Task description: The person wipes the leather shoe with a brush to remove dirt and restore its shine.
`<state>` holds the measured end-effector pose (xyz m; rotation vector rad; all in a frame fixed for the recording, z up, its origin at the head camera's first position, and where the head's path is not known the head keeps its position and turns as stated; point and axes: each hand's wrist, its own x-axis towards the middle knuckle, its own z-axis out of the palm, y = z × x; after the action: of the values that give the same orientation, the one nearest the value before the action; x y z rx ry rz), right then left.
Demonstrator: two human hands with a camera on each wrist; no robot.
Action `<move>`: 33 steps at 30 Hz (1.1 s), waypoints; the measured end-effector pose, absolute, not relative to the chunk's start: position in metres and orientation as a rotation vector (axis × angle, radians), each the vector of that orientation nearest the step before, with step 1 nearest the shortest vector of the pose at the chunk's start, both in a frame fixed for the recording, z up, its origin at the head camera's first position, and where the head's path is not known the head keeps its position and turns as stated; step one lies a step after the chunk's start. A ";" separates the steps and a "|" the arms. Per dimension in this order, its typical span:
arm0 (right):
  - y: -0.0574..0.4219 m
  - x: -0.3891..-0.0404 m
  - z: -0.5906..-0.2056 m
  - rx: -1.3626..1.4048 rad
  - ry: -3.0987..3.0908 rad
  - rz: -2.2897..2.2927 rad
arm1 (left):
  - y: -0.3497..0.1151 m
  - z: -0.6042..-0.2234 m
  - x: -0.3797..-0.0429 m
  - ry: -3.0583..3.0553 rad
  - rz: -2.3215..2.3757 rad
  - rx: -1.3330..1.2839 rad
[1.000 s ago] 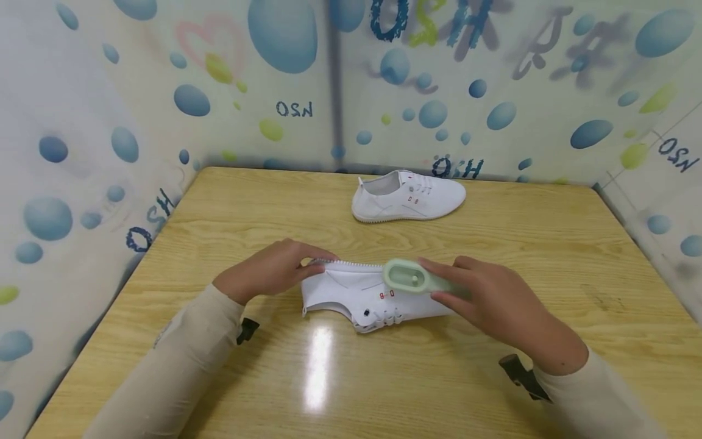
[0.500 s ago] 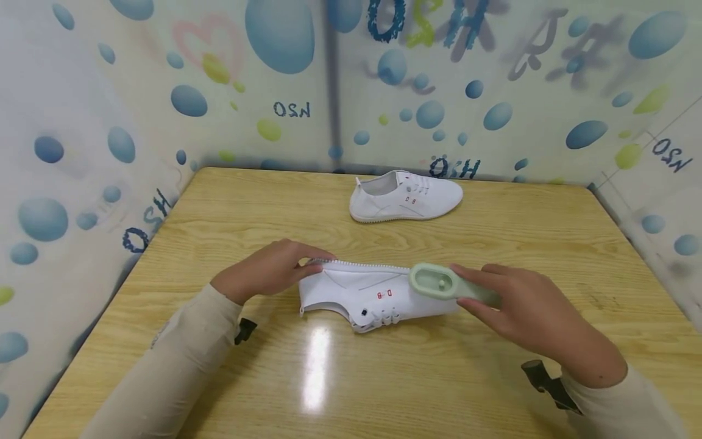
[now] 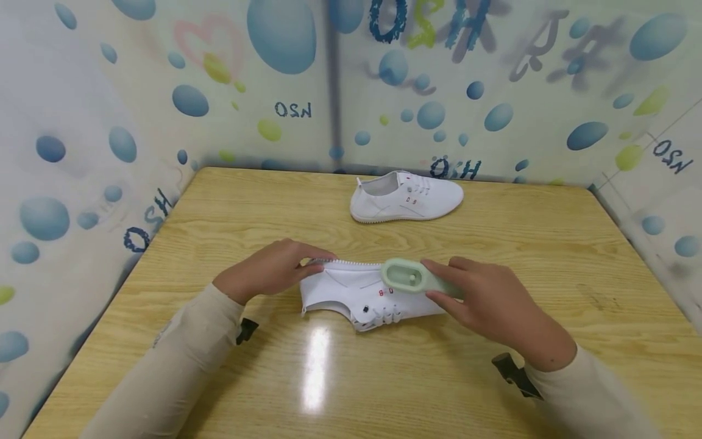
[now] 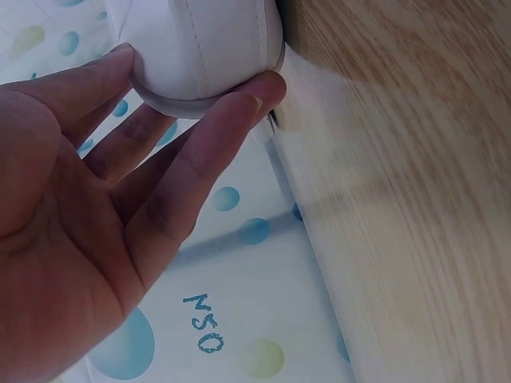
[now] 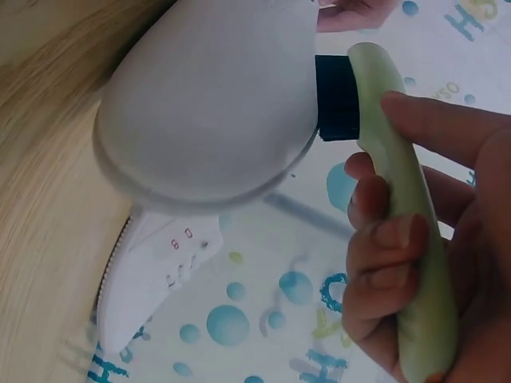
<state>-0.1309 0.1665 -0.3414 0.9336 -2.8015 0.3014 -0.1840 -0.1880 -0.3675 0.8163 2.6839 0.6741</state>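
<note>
A white lace-up shoe [image 3: 340,286] lies on its side on the wooden table, sole edge away from the person and opening toward them. My left hand [image 3: 274,268] grips its heel end, thumb and fingers on either side of the sole edge; the left wrist view shows the fingertips against the white heel [image 4: 200,56]. My right hand [image 3: 488,299] holds a pale green brush [image 3: 403,275] by its handle. In the right wrist view the dark bristles [image 5: 337,97] of the brush meet the side of the shoe along the sole edge.
A second white shoe [image 3: 406,198] stands upright at the back of the wooden table [image 3: 263,201]. Behind the table is a wall covering [image 3: 230,122] with blue and green spots and lettering. Dark wrist-camera mounts [image 3: 515,375] hang below the sleeves.
The right hand with the brush moved right along the shoe toward the toe, then back left to the middle. The left hand and the shoe stayed nearly in place.
</note>
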 end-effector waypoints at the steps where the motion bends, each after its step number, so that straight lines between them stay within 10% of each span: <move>1: 0.164 -0.132 -0.342 0.942 -2.797 0.295 | -0.188 -0.368 -0.184 2.684 0.672 0.817; 19: 0.109 -0.143 -0.355 1.045 -2.806 0.247 | -0.189 -0.370 -0.186 2.689 0.684 0.863; 33: 0.156 -0.132 -0.348 0.873 -2.896 0.335 | -0.188 -0.369 -0.185 2.684 0.677 0.832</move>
<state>-0.1322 0.1559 -0.3478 0.8726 -2.8963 0.3348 -0.1854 -0.1885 -0.3695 0.8322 2.6842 0.6771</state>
